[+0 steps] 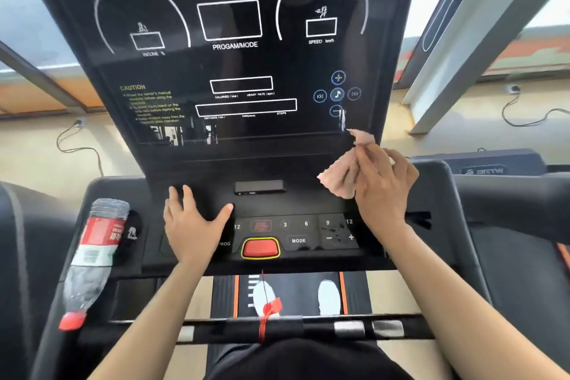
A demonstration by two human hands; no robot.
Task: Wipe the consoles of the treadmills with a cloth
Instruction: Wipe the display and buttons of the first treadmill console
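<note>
Two hands are up at the console (234, 71). The right hand (382, 185) is by the bottom right corner of the dark screen. Its fingers (365, 160) pinch a pink cloth (342, 177). The cloth is bunched up and hangs from the fingers. It runs long from a top tip near the screen's bottom edge down and left to a wider flap over the button panel (296, 231). I cannot tell if the tip touches the screen. The screen lies up and to the left of the cloth, so I think the next wipe must go that way. The left hand (192, 225) lies flat and spread on the left side of the panel, holding nothing. The right hand is much nearer the cloth. A bottle (92, 256) lies in the left side tray.
</note>
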